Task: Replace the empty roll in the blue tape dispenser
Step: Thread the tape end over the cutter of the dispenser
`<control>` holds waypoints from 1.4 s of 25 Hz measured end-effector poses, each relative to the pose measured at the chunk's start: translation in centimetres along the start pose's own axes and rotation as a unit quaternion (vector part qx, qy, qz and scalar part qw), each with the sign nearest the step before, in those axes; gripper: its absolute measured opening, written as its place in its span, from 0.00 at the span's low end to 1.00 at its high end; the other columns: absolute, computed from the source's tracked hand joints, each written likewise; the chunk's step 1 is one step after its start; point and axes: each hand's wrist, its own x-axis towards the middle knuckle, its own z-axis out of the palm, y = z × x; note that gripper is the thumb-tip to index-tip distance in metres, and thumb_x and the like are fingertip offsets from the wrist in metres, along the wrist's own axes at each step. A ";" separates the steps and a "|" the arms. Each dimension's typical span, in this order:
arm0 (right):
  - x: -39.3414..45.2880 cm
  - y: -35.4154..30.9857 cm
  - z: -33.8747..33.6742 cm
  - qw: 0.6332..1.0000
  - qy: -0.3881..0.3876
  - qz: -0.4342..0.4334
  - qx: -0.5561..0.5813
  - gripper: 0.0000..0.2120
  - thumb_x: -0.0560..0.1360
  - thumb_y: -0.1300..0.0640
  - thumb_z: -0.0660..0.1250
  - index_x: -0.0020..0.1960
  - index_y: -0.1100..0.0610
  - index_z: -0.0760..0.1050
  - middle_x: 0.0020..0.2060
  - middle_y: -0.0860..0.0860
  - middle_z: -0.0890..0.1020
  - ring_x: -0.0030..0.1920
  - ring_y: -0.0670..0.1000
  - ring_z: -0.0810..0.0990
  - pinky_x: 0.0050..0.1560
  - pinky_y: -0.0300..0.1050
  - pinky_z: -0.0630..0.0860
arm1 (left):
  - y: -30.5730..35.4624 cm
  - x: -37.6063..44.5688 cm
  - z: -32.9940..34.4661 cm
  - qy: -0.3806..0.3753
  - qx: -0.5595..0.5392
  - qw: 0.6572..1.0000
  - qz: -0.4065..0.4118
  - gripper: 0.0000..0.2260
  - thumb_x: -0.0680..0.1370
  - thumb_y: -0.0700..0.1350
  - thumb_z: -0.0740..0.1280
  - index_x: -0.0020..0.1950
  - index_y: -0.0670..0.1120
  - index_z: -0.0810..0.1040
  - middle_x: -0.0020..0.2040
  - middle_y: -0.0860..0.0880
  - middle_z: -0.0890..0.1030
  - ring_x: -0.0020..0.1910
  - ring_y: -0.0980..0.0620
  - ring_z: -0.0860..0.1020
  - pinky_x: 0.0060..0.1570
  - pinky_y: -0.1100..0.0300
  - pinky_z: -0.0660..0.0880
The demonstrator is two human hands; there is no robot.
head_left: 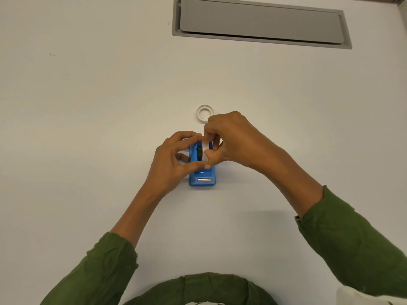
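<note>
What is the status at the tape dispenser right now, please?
Both hands on the roll: left hand, right hand. Roll seated in blue dispenser. Empty core lying on table behind. Nothing in the way.

A white table [88,106] fills nearly the whole frame, its surface plain and matte. At the upper right of the frame a long grey cable hatch [261,23] is set flush into the table, running from the top centre towards the right edge and tilted slightly downward to the right. Its flat lid sits inside a paler grey frame, with a dark slit showing along the lower edge. At the upper left, a few tiny dark specks [52,55] mark the table. In the lower right corner a bit of white cloth [361,297] pokes into the frame.
</note>
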 end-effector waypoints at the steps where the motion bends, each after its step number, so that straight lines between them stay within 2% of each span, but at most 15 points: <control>1: -0.1 0.1 0.1 1.000 0.006 -0.005 0.004 0.11 0.64 0.59 0.76 0.42 0.62 0.78 0.40 0.55 0.81 0.41 0.55 0.80 0.45 0.53 0.77 | 0.0 0.0 0.0 -0.001 0.000 1.000 -0.002 0.26 0.65 0.43 0.77 0.61 0.43 0.77 0.60 0.45 0.76 0.56 0.48 0.75 0.48 0.60 0.77; 5: -0.2 0.4 0.6 0.999 0.041 -0.019 0.015 0.06 0.66 0.62 0.72 0.41 0.63 0.79 0.38 0.56 0.81 0.40 0.56 0.79 0.43 0.55 0.77 | 0.0 0.1 0.0 -0.003 -0.005 1.000 -0.004 0.25 0.65 0.43 0.77 0.60 0.44 0.78 0.60 0.47 0.76 0.56 0.50 0.75 0.46 0.65 0.77; 8: -0.4 0.8 0.8 0.996 0.073 -0.008 0.052 0.04 0.67 0.63 0.71 0.40 0.64 0.79 0.37 0.57 0.81 0.39 0.56 0.80 0.43 0.56 0.77 | 0.0 0.1 0.0 -0.002 -0.006 1.000 -0.010 0.25 0.64 0.44 0.77 0.60 0.45 0.78 0.60 0.48 0.76 0.56 0.50 0.75 0.47 0.62 0.78; 10: -1.0 0.7 1.0 0.994 0.072 -0.003 0.082 0.09 0.66 0.59 0.74 0.42 0.63 0.80 0.39 0.56 0.80 0.39 0.54 0.81 0.42 0.54 0.78 | 0.0 0.0 0.0 0.000 -0.010 1.000 -0.004 0.24 0.65 0.42 0.77 0.60 0.45 0.78 0.60 0.48 0.76 0.56 0.50 0.75 0.47 0.60 0.78; 13: -1.5 0.4 1.5 0.995 0.062 0.007 0.073 0.16 0.63 0.54 0.77 0.44 0.61 0.78 0.42 0.55 0.78 0.41 0.54 0.79 0.43 0.54 0.78 | -0.2 0.1 0.0 -0.002 0.000 1.000 0.010 0.23 0.67 0.42 0.75 0.61 0.45 0.77 0.59 0.47 0.76 0.56 0.50 0.75 0.45 0.64 0.77; 19: -1.1 0.7 1.4 0.988 0.105 0.018 0.113 0.07 0.64 0.62 0.75 0.40 0.62 0.80 0.36 0.53 0.79 0.37 0.53 0.81 0.41 0.53 0.79 | -0.2 0.1 0.1 0.000 -0.005 1.000 -0.001 0.24 0.65 0.43 0.77 0.60 0.45 0.78 0.60 0.47 0.76 0.56 0.49 0.75 0.46 0.61 0.78; 25: -0.9 0.4 1.5 0.996 0.071 0.009 0.046 0.11 0.65 0.56 0.74 0.43 0.61 0.79 0.40 0.55 0.79 0.41 0.55 0.79 0.44 0.53 0.77 | -0.4 0.3 0.1 -0.003 0.003 1.000 0.008 0.23 0.67 0.42 0.76 0.61 0.45 0.77 0.58 0.50 0.75 0.56 0.51 0.75 0.43 0.70 0.75; 30: -0.6 0.5 1.3 0.995 0.078 0.005 0.054 0.07 0.66 0.60 0.73 0.41 0.63 0.80 0.39 0.57 0.81 0.40 0.57 0.80 0.45 0.54 0.77 | -0.3 0.3 0.1 -0.003 0.006 1.000 -0.001 0.24 0.66 0.43 0.77 0.61 0.45 0.77 0.60 0.47 0.76 0.56 0.49 0.75 0.45 0.65 0.77; 32: -0.5 0.6 1.4 0.995 0.085 -0.004 0.044 0.05 0.67 0.62 0.72 0.41 0.64 0.81 0.38 0.58 0.81 0.40 0.58 0.80 0.44 0.55 0.77 | -0.3 0.4 0.1 0.000 0.002 1.000 -0.006 0.25 0.65 0.44 0.77 0.60 0.45 0.77 0.60 0.47 0.76 0.56 0.49 0.75 0.45 0.65 0.76; 35: -0.7 1.1 1.1 0.987 0.112 0.017 0.111 0.03 0.68 0.64 0.72 0.41 0.63 0.82 0.37 0.56 0.82 0.38 0.54 0.82 0.43 0.49 0.79 | -0.2 0.4 0.1 0.000 0.001 1.000 -0.010 0.25 0.64 0.44 0.77 0.60 0.45 0.78 0.61 0.47 0.76 0.56 0.49 0.75 0.46 0.65 0.76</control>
